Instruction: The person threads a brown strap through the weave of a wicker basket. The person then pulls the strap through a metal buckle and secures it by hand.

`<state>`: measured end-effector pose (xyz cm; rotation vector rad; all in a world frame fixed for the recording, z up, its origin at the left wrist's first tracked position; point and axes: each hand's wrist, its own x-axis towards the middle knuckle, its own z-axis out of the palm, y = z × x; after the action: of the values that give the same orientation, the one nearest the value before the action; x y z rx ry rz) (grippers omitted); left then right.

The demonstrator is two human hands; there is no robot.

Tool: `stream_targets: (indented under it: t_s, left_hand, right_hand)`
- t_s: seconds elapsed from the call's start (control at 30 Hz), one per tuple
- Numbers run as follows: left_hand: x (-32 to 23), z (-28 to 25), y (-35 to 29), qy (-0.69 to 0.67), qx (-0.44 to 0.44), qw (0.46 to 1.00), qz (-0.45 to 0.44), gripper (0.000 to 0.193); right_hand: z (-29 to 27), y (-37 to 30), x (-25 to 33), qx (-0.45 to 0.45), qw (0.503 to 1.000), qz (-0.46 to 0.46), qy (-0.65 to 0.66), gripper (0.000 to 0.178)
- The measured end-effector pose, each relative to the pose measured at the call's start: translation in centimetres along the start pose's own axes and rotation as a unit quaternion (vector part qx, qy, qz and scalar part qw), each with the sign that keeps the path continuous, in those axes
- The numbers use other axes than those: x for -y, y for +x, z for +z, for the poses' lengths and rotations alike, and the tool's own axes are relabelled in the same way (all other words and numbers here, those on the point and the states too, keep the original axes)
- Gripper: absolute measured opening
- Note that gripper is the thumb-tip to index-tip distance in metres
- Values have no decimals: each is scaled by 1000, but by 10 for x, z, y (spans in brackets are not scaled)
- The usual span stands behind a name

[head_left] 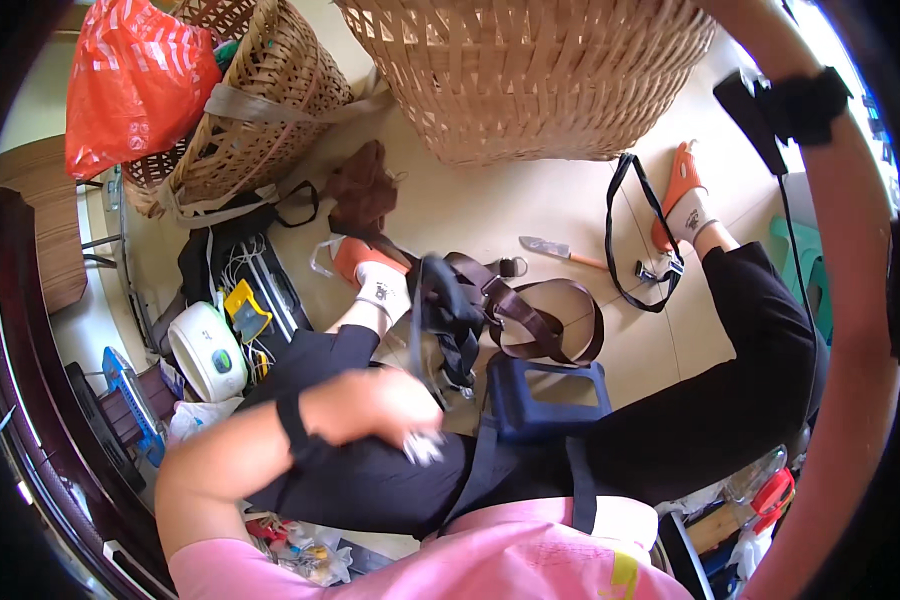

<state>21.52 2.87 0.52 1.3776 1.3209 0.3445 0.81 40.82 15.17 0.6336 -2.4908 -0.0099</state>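
My left hand (385, 405), blurred by motion, is closed in front of my thigh. A black strap (417, 345) runs up from it to a tangled black webbing bundle (450, 315) on the floor. A smeared silvery-white piece (423, 448) sticks out below the fist; its kind is unclear. My right arm (855, 250) is raised along the right side, and its hand lies beyond the upper edge. Brown webbing straps (535, 320) with a metal ring lie between my feet. Beside them rests a knife (560, 252) with an orange handle.
A large woven basket (530, 80) stands ahead; a smaller one (270, 110) carries a red plastic bag (135, 80). A black buckled strap loop (610, 240) lies by my right foot. A dark blue plastic frame (545, 430) sits between my legs. A white roll-shaped object (207, 350) is at left.
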Motion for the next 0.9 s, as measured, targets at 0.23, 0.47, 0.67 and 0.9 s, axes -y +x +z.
stream_targets:
  t_s: [0.23, 0.47, 0.67, 0.9]
  left_hand:
    - [-105, -16, 6, -335, -164, 896, 242, 26]
    - [-136, 9, -87, -318, -313, 878, 173, 34]
    - [-153, 50, -129, -442, -246, 814, 284, 29]
    - [-126, 62, -53, -456, -186, 852, -175, 34]
  right_hand:
    - [-13, -96, 91, -3, 997, -27, 78, 52]
    - [-40, -142, 146, 3, 993, 34, 117, 48]
    - [-26, -207, 208, 100, 950, 18, 294, 13]
    - [177, -315, 250, 380, 851, 293, 213, 27]
